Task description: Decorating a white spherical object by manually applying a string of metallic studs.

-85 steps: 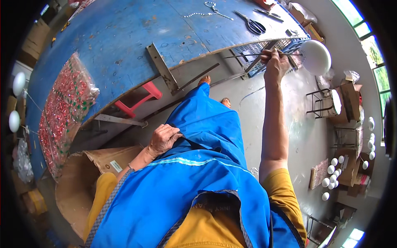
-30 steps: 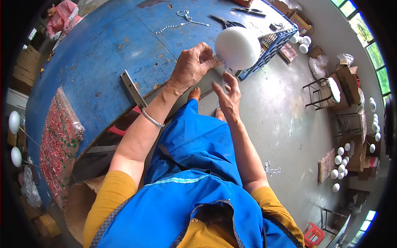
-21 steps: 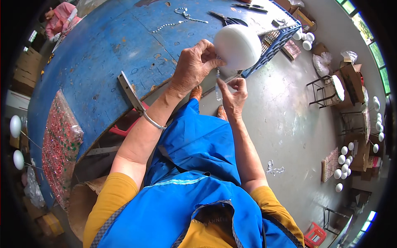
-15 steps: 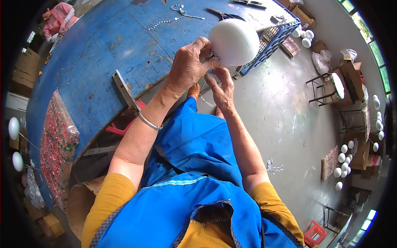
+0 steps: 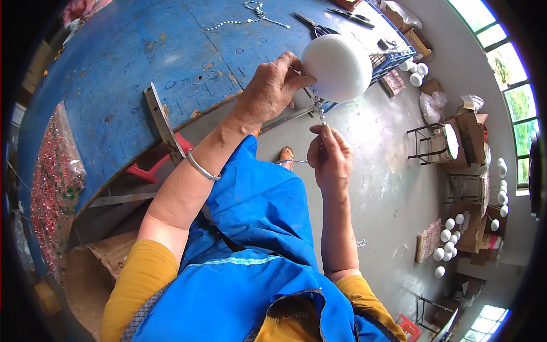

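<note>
My left hand (image 5: 269, 90) is closed at the left side of a smooth white ball (image 5: 341, 65), its fingertips against the surface. A short string of silvery beads (image 5: 320, 107) runs down from the ball's underside. Its lower end is pinched between the thumb and finger of my right hand (image 5: 332, 154), below the ball and apart from it. On the blue table (image 5: 131, 74) beyond lies another string of pale beads (image 5: 245, 24). Dark-handled scissors (image 5: 310, 24) and pliers (image 5: 352, 17) rest near the ball, at the table's far side.
A blue plastic crate (image 5: 393, 58) stands beyond the ball. On the left lies a clear bag of red and green glittery pieces (image 5: 57, 191). A metal bar (image 5: 162, 122) juts over the table edge. White balls on sticks (image 5: 447, 239), stools (image 5: 436, 142) and cartons (image 5: 472, 137) stand at right.
My right hand has moved down and right from the ball, drawing the bead string out straight. The ball and my left hand have shifted slightly right. My view has turned a little.
</note>
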The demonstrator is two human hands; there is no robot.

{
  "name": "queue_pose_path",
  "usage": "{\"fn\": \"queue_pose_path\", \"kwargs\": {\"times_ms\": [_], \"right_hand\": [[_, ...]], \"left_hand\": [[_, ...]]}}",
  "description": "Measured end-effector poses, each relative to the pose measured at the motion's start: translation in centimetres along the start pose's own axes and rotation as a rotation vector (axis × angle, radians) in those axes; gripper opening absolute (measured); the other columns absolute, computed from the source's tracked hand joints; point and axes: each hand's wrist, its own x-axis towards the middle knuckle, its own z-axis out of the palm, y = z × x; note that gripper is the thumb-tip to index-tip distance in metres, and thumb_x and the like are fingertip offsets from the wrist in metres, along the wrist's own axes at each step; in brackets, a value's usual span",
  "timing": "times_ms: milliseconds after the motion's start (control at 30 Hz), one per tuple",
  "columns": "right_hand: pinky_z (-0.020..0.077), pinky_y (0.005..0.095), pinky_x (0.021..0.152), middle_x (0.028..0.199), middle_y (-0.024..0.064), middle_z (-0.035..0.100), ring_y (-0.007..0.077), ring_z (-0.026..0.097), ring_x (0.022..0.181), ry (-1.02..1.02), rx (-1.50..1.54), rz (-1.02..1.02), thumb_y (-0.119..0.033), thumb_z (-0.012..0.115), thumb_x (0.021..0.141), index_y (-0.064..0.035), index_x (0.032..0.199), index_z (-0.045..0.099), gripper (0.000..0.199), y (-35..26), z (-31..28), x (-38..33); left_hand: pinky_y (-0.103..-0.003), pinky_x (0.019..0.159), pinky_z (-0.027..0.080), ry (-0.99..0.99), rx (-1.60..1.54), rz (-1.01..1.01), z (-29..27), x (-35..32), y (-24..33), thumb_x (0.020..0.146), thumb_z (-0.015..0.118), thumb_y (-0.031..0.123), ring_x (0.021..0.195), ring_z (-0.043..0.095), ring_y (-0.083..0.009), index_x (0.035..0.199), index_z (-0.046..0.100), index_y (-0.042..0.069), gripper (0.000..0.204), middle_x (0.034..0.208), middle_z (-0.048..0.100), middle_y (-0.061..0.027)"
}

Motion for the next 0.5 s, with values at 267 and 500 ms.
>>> {"fn": "queue_pose_path", "kwargs": {"times_ms": [267, 500], "right_hand": [[0.0438, 0.0218, 0.047, 0.062, 0.0053, 0.061, 0.0094, 0.054, 0.049, 0.116, -0.076, -0.112, -0.016, 0.061, 0.092, 0.0018, 0.091, 0.065, 0.018, -0.4, 0.5, 0.4], [0.0464, 0.0213, 0.046, 0.059, 0.0057, 0.062, 0.0094, 0.057, 0.048, 0.183, -0.259, -0.066, -0.016, 0.066, 0.088, 0.0020, 0.086, 0.065, 0.019, -2.7, 1.1, -0.1]], "left_hand": [[-0.023, 0.047, 0.047, -0.048, 0.078, 0.137, -0.6, 0.3, -1.2, 0.088, 0.066, 0.019, 0.050, 0.055, -0.0082, 0.095, 0.059, -0.003, 0.024, 0.074, 0.065, -0.0055], [-0.020, 0.042, 0.043, -0.150, -0.194, -0.270, -1.1, 0.7, -0.8, 0.086, 0.069, 0.024, 0.048, 0.055, -0.0075, 0.090, 0.060, -0.002, 0.027, 0.069, 0.062, -0.0042]]}}
